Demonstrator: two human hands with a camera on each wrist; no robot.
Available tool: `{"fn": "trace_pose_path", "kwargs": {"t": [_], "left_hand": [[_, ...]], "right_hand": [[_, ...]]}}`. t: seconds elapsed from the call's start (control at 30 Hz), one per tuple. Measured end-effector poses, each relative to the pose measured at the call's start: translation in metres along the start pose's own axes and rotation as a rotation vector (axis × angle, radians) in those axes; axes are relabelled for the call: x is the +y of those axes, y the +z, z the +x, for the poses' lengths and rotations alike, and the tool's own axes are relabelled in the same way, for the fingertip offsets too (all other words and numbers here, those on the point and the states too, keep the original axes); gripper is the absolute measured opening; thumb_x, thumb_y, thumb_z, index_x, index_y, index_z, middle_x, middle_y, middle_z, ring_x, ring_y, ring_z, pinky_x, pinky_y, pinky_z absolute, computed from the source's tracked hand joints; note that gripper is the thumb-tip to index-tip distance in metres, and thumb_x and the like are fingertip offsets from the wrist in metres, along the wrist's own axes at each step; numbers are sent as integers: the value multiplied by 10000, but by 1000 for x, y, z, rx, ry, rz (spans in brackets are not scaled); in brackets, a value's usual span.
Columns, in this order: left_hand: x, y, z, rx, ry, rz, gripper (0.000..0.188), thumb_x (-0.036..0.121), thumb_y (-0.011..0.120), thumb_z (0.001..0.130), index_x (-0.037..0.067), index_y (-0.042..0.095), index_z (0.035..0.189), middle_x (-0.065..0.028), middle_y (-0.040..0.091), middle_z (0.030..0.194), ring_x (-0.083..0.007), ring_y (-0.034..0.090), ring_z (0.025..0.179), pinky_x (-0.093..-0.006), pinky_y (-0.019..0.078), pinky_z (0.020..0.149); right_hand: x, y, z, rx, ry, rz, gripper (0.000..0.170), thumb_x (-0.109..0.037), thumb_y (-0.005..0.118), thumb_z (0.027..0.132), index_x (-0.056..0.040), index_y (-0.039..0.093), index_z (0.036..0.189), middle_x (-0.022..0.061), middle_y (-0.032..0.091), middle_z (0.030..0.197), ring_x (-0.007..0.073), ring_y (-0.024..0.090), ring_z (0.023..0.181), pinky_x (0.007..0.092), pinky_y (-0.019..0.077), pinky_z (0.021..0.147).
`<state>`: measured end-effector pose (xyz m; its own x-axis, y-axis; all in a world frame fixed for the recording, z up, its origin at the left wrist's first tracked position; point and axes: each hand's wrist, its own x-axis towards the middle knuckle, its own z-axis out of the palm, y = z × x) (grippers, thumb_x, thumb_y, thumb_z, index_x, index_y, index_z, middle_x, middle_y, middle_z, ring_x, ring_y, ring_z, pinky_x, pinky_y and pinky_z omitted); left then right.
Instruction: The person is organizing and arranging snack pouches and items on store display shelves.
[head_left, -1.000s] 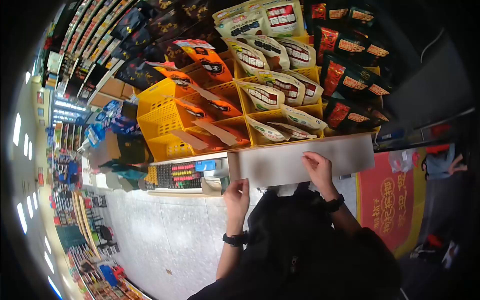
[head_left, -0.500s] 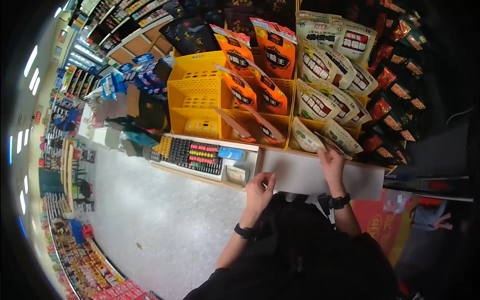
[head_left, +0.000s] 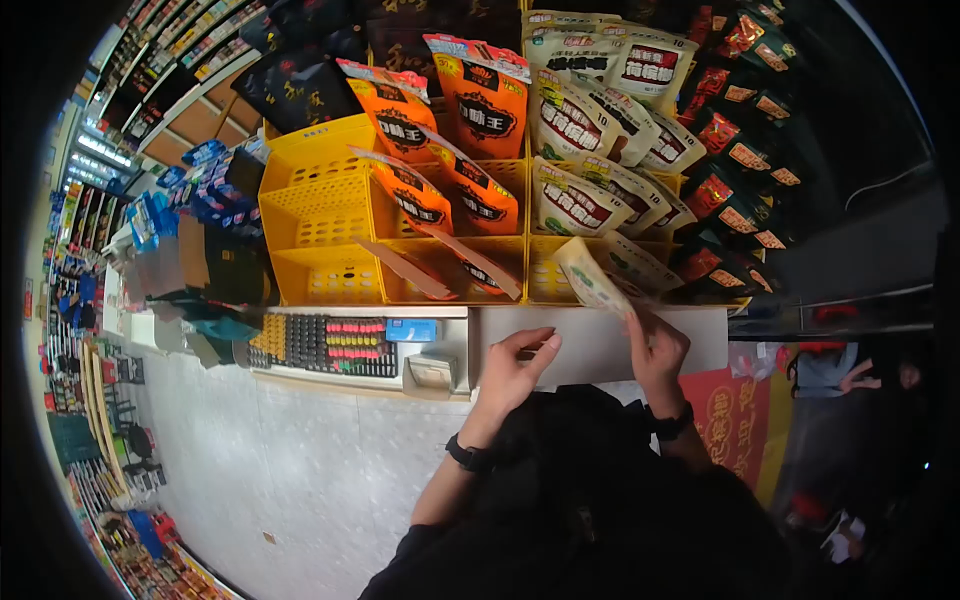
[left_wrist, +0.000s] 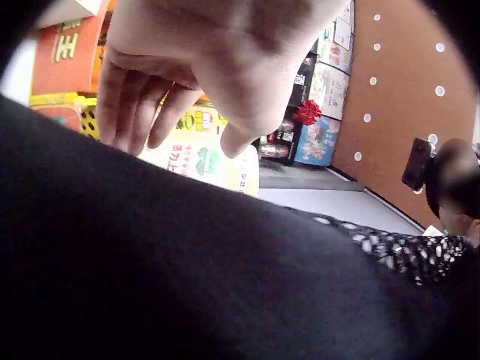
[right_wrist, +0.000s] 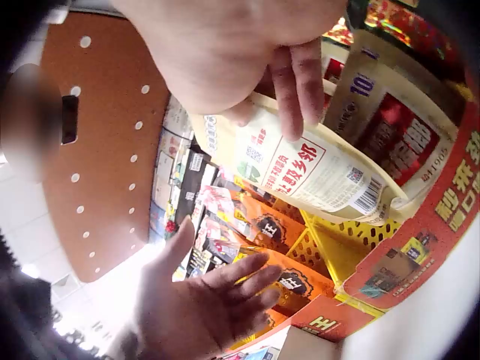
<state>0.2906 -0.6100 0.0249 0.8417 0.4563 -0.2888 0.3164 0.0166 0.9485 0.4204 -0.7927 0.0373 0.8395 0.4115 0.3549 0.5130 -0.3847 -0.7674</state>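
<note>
A cream snack pouch (head_left: 594, 278) leans out of the front compartment of the yellow basket (head_left: 545, 270), gripped near its lower end by my right hand (head_left: 660, 352). Printed text and a barcode show on that pouch (right_wrist: 330, 176) in the right wrist view, with my thumb and fingers at its edge. My left hand (head_left: 515, 368) hovers over the white ledge (head_left: 600, 335), fingers loosely spread and holding nothing; its palm side shows in the right wrist view. Behind the held pouch stands another cream pouch (head_left: 640, 262) in the same compartment.
Orange pouches (head_left: 485, 110) fill the middle compartments, and dark green pouches (head_left: 735, 205) stand on the right. At the left of the ledge sits a tray of small packs (head_left: 325, 343) with a blue box (head_left: 413, 330). A red banner (head_left: 735, 420) lies lower right.
My right hand has reached from over the ledge to the front pouches and drawn one cream pouch partly out, towards me. My left hand has opened its fingers. The head view has shifted.
</note>
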Motion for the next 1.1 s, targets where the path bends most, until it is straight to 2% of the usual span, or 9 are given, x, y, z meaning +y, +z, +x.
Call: {"fn": "trace_pose_path", "kwargs": {"t": [0.1, 0.23, 0.33, 0.43, 0.63, 0.73, 0.83, 0.93, 1.1], "left_hand": [[13, 10, -13, -78, 55, -98, 492, 363, 623, 976, -71, 630, 1209, -137, 699, 1097, -201, 673, 1040, -291, 526, 860], [34, 9, -30, -115, -210, -184, 687, 528, 525, 983, -54, 525, 1348, -192, 622, 1263, -276, 650, 1103, -364, 553, 862], [32, 6, -44, 37, -379, -450, 673, 468, 628, 945, -46, 515, 1364, -157, 638, 1183, -220, 622, 1101, -333, 561, 782], [40, 9, -50, 124, -369, -311, 592, 446, 630, 951, -61, 570, 1252, -166, 653, 1154, -232, 634, 1098, -330, 565, 779], [-54, -17, -45, 383, -234, 18, 232, 118, 508, 923, -54, 661, 894, -185, 685, 698, -268, 699, 658, -382, 539, 596], [-35, -18, -44, 535, -47, 498, 261, 203, 578, 894, -25, 641, 782, -282, 612, 698, -466, 631, 695, -483, 486, 594], [-27, -26, -39, 612, -17, 712, 273, 244, 595, 899, -2, 654, 796, -272, 623, 705, -467, 628, 693, -495, 493, 604], [-25, -30, -31, 655, -6, 774, 278, 274, 605, 906, 25, 683, 810, -258, 637, 723, -452, 644, 715, -501, 509, 627], [-7, -29, -27, 680, 13, 874, 298, 290, 610, 919, 17, 728, 921, -236, 641, 698, -413, 657, 694, -453, 518, 633]], "right_hand": [[-21, -20, 1, -47, -262, -30, 170, -32, 697, 854, 40, 718, 1007, 153, 701, 780, 232, 689, 637, 305, 520, 572], [-8, -20, -12, -215, -474, 61, 194, -53, 712, 796, 10, 713, 979, 154, 722, 919, 294, 710, 727, 351, 565, 631], [4, -11, -8, -475, -564, 145, 289, -66, 741, 745, 6, 703, 1022, 139, 721, 946, 272, 717, 770, 360, 599, 680], [20, 14, -12, -666, -631, 201, 357, -106, 757, 753, -16, 695, 1092, 123, 719, 1031, 257, 718, 806, 345, 600, 700], [24, 48, -23, -817, -662, 290, 359, -198, 769, 797, -59, 696, 1119, 101, 716, 1005, 266, 706, 801, 369, 589, 739], [25, 36, -16, -638, -538, 357, 244, -150, 772, 805, -58, 706, 1021, 98, 709, 934, 278, 689, 737, 365, 568, 682], [20, 5, -1, -432, -189, 211, 210, -100, 774, 800, -55, 706, 993, 86, 684, 859, 279, 669, 679, 359, 554, 646], [21, -8, 22, -97, -240, -3, 260, -127, 787, 789, -57, 696, 1022, 82, 632, 878, 281, 657, 777, 367, 535, 676], [25, -14, 42, -70, -170, -293, 278, -202, 743, 818, -61, 698, 1054, 80, 623, 932, 295, 649, 896, 405, 527, 762]]}}
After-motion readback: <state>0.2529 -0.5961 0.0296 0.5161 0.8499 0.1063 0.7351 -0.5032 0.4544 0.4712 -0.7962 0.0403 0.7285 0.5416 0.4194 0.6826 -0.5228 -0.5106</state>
